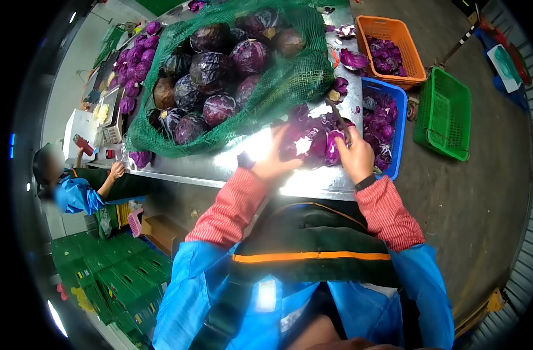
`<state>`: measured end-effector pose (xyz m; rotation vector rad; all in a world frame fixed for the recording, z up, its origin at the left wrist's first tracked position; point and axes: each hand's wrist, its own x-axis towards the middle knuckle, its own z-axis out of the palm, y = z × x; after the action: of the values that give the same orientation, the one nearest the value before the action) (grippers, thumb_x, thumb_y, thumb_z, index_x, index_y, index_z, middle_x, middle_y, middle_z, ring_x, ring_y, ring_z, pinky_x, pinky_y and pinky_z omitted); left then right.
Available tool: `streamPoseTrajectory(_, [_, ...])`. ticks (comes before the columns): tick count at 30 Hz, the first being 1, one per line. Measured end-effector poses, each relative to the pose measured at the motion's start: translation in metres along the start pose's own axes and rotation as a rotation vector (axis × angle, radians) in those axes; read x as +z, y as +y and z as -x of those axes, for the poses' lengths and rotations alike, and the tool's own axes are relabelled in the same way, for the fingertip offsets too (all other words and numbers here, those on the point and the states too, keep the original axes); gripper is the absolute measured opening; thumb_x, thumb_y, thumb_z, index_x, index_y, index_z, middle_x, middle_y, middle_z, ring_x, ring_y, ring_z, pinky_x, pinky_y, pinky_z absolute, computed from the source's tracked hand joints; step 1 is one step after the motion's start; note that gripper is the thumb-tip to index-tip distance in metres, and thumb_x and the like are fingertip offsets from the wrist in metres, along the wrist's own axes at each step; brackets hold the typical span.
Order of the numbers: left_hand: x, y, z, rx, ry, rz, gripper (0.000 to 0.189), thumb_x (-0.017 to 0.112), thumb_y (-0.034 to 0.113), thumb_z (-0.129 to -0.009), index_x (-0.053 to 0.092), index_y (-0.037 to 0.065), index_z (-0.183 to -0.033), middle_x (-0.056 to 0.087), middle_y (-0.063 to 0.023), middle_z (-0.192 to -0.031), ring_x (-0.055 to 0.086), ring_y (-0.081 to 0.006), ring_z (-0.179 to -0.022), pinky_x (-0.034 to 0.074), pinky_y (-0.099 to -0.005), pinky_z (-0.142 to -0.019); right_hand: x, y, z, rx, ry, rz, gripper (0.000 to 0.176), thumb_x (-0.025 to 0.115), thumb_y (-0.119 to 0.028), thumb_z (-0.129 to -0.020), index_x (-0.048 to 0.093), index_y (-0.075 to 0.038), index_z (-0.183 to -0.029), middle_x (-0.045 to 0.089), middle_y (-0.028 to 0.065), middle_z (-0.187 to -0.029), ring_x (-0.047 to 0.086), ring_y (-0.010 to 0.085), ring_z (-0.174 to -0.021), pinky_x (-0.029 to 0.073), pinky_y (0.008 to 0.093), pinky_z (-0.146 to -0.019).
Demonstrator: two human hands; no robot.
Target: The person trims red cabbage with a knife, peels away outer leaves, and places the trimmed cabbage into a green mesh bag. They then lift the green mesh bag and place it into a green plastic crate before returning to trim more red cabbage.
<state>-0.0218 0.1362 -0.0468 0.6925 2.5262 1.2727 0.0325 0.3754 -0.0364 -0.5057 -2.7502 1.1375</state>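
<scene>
My left hand (272,158) grips the near left side of a red cabbage (310,140) on the metal table, its thumb along the lower edge. The cabbage shows a pale cut stem end facing me. In my right hand (356,155) is a knife (336,114), its dark blade pointing away from me. Purple leaves (334,147) lie between the cabbage and my right fingers. Beyond my hands a green mesh bag (313,76) is open around several whole red cabbages (212,71). Glare blurs part of my left fingers.
A blue crate (402,119) and an orange crate (415,55), both with purple leaves, stand right of the metal table (187,166). A green crate (447,96) is beyond them. Trimmed cabbages (139,61) line the far left. Another person (79,192) works at the left.
</scene>
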Motion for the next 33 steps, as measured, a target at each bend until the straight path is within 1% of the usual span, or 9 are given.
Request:
streamPoseTrajectory(4, [0.010,0.053,0.001,-0.176,0.103,0.152,0.101,0.085,0.035,-0.062,0.034,0.001,-0.142,0.041,-0.0225,-0.132,0.044,-0.0346,-0.126,0.037,-0.0390,-0.107,0.000,-0.020,0.016,-0.200,0.028,-0.013,0.022,0.062,-0.030,-0.088,0.057,-0.012,-0.100,0.066,0.0161,-0.071,0.065,0.0402,-0.070,0.050,0.0482,-0.058])
streamPoseTrajectory(8, [0.007,0.044,-0.008,-0.285,0.157,0.281,0.102,0.085,0.036,-0.061,0.035,-0.002,-0.141,0.050,-0.0223,-0.127,0.050,-0.0320,-0.122,0.038,-0.0382,-0.106,0.006,0.027,-0.004,0.090,-0.038,0.031,0.034,0.064,-0.029,-0.088,0.061,-0.006,-0.113,0.068,0.0222,-0.088,0.066,0.0406,-0.078,0.051,0.0462,-0.068])
streamPoseTrajectory(10, [0.001,0.040,-0.008,-0.265,0.160,0.369,0.102,0.085,0.036,-0.061,0.034,-0.004,-0.141,0.051,-0.0233,-0.129,0.051,-0.0310,-0.122,0.038,-0.0383,-0.107,0.014,0.068,-0.009,0.044,-0.059,0.086,0.036,0.064,-0.030,-0.088,0.060,-0.005,-0.112,0.068,0.0220,-0.088,0.066,0.0402,-0.080,0.051,0.0464,-0.067])
streamPoseTrajectory(14, [0.003,0.054,-0.010,-0.334,0.169,0.284,0.107,0.085,0.037,-0.060,0.032,-0.009,-0.140,0.050,-0.0265,-0.132,0.050,-0.0324,-0.124,0.039,-0.0369,-0.106,-0.024,0.022,-0.006,-0.278,-0.029,0.415,0.033,0.060,-0.032,-0.091,0.060,-0.006,-0.111,0.066,0.0170,-0.081,0.065,0.0358,-0.066,0.051,0.0456,-0.055])
streamPoseTrajectory(19, [0.009,0.053,-0.021,-0.234,0.175,0.024,0.107,0.086,0.036,-0.057,0.033,-0.010,-0.138,0.053,-0.0285,-0.127,0.054,-0.0359,-0.120,0.042,-0.0389,-0.103,-0.074,-0.036,0.014,-0.709,-0.118,0.464,0.019,0.060,-0.022,-0.089,0.055,-0.007,-0.079,0.059,0.0097,-0.066,0.062,0.0255,-0.051,0.049,0.0359,-0.046])
streamPoseTrajectory(23, [0.014,0.054,-0.029,-0.174,0.202,-0.023,0.100,0.085,0.030,-0.057,0.038,-0.010,-0.135,0.058,-0.0260,-0.120,0.058,-0.0359,-0.112,0.046,-0.0409,-0.098,-0.068,-0.047,0.014,-0.688,-0.086,0.663,0.021,0.058,-0.023,-0.091,0.053,-0.008,-0.077,0.058,0.0083,-0.063,0.062,0.0239,-0.051,0.050,0.0355,-0.046])
streamPoseTrajectory(27, [0.030,0.049,-0.026,0.045,0.231,-0.124,0.092,0.084,0.026,-0.057,0.043,-0.009,-0.131,0.061,-0.0237,-0.115,0.059,-0.0354,-0.109,0.046,-0.0413,-0.096,-0.057,-0.044,-0.029,-0.520,0.087,0.532,0.024,0.057,-0.027,-0.093,0.055,-0.007,-0.080,0.062,0.0104,-0.064,0.064,0.0268,-0.054,0.051,0.0377,-0.047])
streamPoseTrajectory(31, [0.019,0.062,-0.028,-0.010,0.226,-0.093,0.090,0.085,0.024,-0.055,0.045,-0.010,-0.128,0.063,-0.0231,-0.112,0.061,-0.0365,-0.105,0.047,-0.0411,-0.095,-0.041,-0.054,-0.013,-0.523,-0.096,0.441,0.042,0.066,-0.037,-0.085,0.059,-0.008,-0.116,0.064,0.0132,-0.079,0.065,0.0311,-0.063,0.052,0.0406,-0.054])
streamPoseTrajectory(33, [0.028,0.051,-0.025,0.082,0.291,-0.213,0.091,0.085,0.025,-0.054,0.046,-0.009,-0.129,0.062,-0.0236,-0.111,0.060,-0.0374,-0.105,0.047,-0.0418,-0.095,-0.029,-0.069,-0.007,-0.557,-0.083,0.425,0.047,0.068,-0.038,-0.082,0.057,-0.008,-0.116,0.062,0.0125,-0.078,0.064,0.0312,-0.062,0.052,0.0396,-0.053])
